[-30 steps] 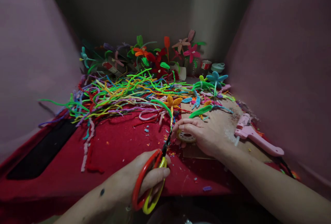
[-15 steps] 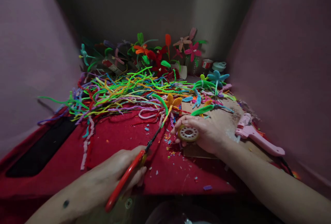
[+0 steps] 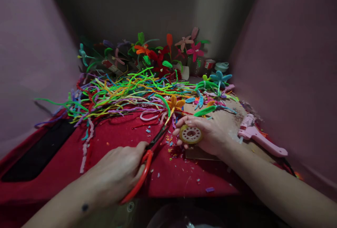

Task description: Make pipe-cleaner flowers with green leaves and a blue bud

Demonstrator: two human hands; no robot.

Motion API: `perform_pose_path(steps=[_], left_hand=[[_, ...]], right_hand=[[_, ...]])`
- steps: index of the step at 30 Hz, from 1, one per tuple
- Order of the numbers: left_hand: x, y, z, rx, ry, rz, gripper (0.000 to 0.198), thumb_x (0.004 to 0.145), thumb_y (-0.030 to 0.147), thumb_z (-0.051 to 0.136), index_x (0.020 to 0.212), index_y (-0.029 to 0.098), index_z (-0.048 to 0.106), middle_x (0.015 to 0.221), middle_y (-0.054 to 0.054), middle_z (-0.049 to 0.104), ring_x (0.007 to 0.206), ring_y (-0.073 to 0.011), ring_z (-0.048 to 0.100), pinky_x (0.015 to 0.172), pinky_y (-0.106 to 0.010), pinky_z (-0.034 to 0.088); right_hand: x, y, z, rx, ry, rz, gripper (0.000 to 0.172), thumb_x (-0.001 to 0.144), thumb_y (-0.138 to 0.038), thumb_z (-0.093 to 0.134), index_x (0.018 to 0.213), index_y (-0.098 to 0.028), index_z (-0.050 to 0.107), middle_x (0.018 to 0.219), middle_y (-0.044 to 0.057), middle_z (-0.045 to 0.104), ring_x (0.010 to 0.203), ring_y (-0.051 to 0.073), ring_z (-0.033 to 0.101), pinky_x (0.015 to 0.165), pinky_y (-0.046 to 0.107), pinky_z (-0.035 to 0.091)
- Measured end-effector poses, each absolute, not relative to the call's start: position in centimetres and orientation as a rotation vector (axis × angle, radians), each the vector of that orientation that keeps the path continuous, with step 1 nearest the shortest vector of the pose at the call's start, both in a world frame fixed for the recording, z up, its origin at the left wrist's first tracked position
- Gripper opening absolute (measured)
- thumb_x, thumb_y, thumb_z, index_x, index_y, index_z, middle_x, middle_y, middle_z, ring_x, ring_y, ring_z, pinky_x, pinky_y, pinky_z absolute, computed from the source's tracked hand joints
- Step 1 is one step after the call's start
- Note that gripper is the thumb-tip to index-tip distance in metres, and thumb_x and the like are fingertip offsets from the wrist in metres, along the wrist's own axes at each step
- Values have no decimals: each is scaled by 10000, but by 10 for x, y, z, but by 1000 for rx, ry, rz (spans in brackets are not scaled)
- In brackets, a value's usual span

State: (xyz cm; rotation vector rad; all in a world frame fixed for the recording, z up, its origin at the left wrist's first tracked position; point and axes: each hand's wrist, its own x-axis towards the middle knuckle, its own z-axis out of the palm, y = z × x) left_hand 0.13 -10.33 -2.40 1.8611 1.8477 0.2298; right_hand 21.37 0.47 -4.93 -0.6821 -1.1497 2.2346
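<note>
Walls (image 3: 289, 45) of dull pink close in on both sides of a low work surface spread with red cloth (image 3: 110, 150). Across its far half, from nine round to one o'clock, sprawls a tangle of pipe cleaners (image 3: 123, 92), with finished flowers (image 3: 163, 52) standing at twelve. A cardboard sheet (image 3: 229, 121) lies at two o'clock, with a pink glue gun (image 3: 259, 140) on its right edge. The person's left hand (image 3: 118, 171) is wrapped over the red handle of the scissors (image 3: 146, 159) at seven o'clock, blades pointing toward one. I'd call them stiff and sharp, best held by the loops. The right hand (image 3: 210, 135) clasps a tape roll (image 3: 191, 135) near the centre, just beside the blade tips. It looks light and rigid, easiest gripped across its rim. Coloured snippets (image 3: 173, 150) dot the cloth.
</note>
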Motion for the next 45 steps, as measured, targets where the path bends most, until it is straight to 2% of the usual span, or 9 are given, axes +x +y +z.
perform_pose_path(steps=[4,8,11,17,29,34,39,42,45], left_hand=[[15,-102,-33,2118,1967,-159,297,831,326,388,946,146,594,736,-146,664,638,-283,637,570,-348,428],[19,-99,-30,2238,1959,-285,257,811,318,450,911,139,604,761,-155,653,664,-307,632,572,-365,426],[18,-89,-23,2271,1882,-67,220,831,327,471,896,169,609,796,-112,655,709,-258,624,621,-336,433],[37,-70,-24,2300,1648,869,175,869,284,483,986,183,566,861,-32,599,767,-135,561,705,-237,436],[55,-66,-41,2846,1739,625,232,888,185,387,887,148,616,859,-91,599,812,-191,516,727,-303,415],[55,-64,-26,2177,1695,851,178,817,218,470,713,148,596,734,-44,566,696,-146,515,641,-265,409],[48,-58,-17,1045,1280,779,136,681,241,606,623,137,541,464,57,367,402,-44,277,372,-171,213],[46,-55,-25,636,939,728,105,621,170,598,620,141,497,477,54,358,378,-26,233,328,-137,179],[50,-55,-35,446,755,695,86,596,133,566,660,131,509,523,30,394,382,-12,245,336,-108,183]], right_hand=[[214,5,-50,-657,-1158,2228,221,691,-295,591,867,-161,587,771,53,681,574,148,627,440,213,438],[214,5,-52,-637,-1194,2212,229,709,-277,559,899,-152,583,810,68,691,589,152,637,441,210,431],[214,3,-52,-630,-1217,2199,225,727,-259,548,924,-156,583,814,67,690,596,147,634,447,207,428],[212,2,-53,-617,-1250,2163,215,744,-244,545,932,-160,606,800,51,666,586,136,618,455,213,442],[210,1,-50,-730,-1287,2057,160,710,-212,578,857,-176,632,706,12,626,556,110,564,482,216,444],[210,-6,-48,-726,-1435,1949,156,720,-197,561,866,-167,605,743,6,617,628,107,568,571,229,454],[214,-18,-42,-603,-1866,1320,262,779,-179,513,1037,-193,557,932,46,634,866,159,592,786,308,470],[218,-22,-41,-491,-2034,870,319,773,-160,520,1089,-208,527,967,70,622,884,182,574,817,350,460],[219,-25,-45,-379,-2018,809,339,781,-139,515,1113,-211,502,974,75,605,890,181,564,830,359,465]])
